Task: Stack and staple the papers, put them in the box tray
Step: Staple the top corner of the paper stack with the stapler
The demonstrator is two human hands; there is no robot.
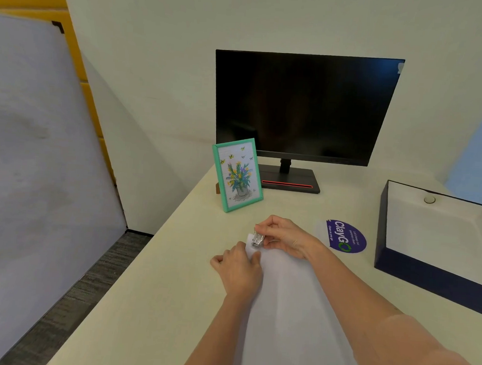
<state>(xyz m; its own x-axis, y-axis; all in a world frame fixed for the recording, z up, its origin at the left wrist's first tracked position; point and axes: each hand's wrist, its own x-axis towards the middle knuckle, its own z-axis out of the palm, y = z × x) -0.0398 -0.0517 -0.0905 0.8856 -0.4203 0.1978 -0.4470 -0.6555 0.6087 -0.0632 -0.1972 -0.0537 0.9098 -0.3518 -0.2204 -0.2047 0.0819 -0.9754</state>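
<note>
Right hand (283, 236) grasps the stapler (257, 239), its mouth set over the far left corner of the papers (291, 305). Left hand (239, 267) pinches the left edge of the sheets just below that corner.

Table (170, 277): pale and smooth. My guess is the sheets slide easily on it if the pinch loosens.

Box tray (426, 283): open, on the right side of the table, well apart from the papers, with a round purple sticker (346, 236) lying between. The carry over looks unobstructed, so I see little risk there.

Papers: they run from the stapler back toward the person, between the two arms. I can't count the sheets or tell whether the edges are flush. If they are fanned, the staple may miss the lower ones, and the set would come apart on the way to the tray.

Stapler: small, metal, and biting very near the corner tip. Too shallow a bite could tear out. The left hand is just beside its mouth, so a slip while squeezing could nip it.
</note>
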